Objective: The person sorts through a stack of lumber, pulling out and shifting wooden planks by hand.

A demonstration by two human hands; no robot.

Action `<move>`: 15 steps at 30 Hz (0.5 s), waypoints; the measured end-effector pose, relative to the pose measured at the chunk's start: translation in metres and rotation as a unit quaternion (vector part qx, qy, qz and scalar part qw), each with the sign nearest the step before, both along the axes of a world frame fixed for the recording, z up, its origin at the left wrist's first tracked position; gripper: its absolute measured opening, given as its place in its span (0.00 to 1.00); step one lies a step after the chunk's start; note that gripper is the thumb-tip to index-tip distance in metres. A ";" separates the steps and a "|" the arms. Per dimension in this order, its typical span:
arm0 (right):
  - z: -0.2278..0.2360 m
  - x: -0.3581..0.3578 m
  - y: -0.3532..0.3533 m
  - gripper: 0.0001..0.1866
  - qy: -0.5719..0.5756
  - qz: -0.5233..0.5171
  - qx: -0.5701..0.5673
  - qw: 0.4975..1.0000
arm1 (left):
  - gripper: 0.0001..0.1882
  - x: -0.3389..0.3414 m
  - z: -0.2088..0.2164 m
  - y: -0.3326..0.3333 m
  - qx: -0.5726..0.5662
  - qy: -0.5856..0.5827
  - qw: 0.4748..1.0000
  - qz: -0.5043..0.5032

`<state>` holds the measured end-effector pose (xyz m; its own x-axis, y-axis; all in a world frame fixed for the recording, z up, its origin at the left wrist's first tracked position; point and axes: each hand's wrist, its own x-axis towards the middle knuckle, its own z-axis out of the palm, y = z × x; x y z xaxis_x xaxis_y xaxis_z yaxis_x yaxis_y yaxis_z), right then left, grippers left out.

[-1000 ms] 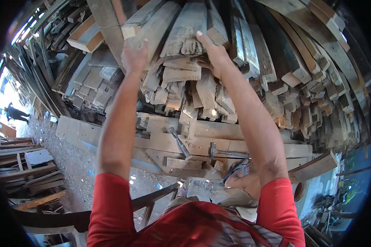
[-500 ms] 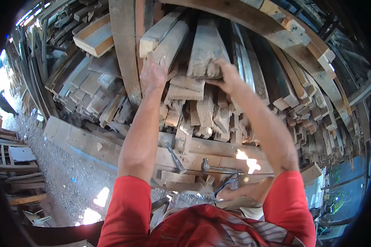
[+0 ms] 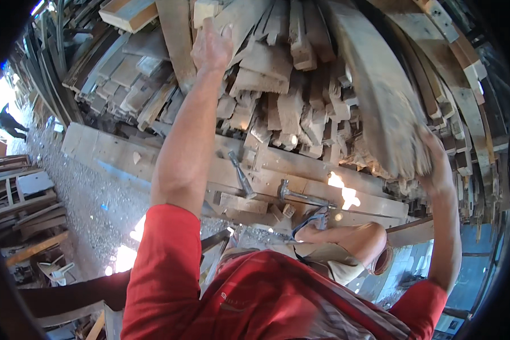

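My right hand point(image 3: 434, 161) grips the near end of a long, wide wooden plank point(image 3: 379, 85), its fingers partly hidden behind the plank's edge. The plank slants down to the right out of the stack, and its rough, splintered end is blurred by motion. Farther left, my left hand point(image 3: 212, 50) is closed at the near end of a squared timber point(image 3: 239, 25), thumb up against its side. A shorter pale block end point(image 3: 205, 11) shows just above that hand. Below, broken board ends point(image 3: 263, 73) jut from the pile.
Two hammers, one upright-slanted point(image 3: 242, 175) and one claw hammer point(image 3: 303, 195), lie on a low wooden beam point(image 3: 136, 161) in front of the pile. More stacked lumber point(image 3: 119, 85) is at left. A gravel floor point(image 3: 90, 195) runs beside scrap wood point(image 3: 34, 226).
My right hand has swung the wide plank's end to the right and nearer me, uncovering narrower timbers behind. My left hand stays by the same timber. The view has shifted.
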<state>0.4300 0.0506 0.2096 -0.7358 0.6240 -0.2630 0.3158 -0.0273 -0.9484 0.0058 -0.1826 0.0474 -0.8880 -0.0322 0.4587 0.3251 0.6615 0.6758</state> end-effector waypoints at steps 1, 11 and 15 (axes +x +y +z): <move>-0.013 0.045 0.026 0.38 -0.008 0.016 0.072 0.997 | 0.30 -0.002 0.001 -0.003 0.003 0.010 1.000 -0.008; -0.062 0.133 0.012 0.41 -0.080 -0.036 0.187 0.978 | 0.35 0.007 -0.003 -0.016 0.078 0.046 0.994 -0.057; -0.036 0.105 -0.019 0.44 -0.059 0.007 0.391 0.919 | 0.36 0.139 -0.020 0.016 0.159 0.139 0.971 -0.109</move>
<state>0.5348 0.0318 0.1738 -0.7404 0.6467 0.1832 0.4126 0.6525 -0.6356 0.1447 -0.1668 0.0275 -0.7325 -0.0359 0.6798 0.6338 0.3287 0.7002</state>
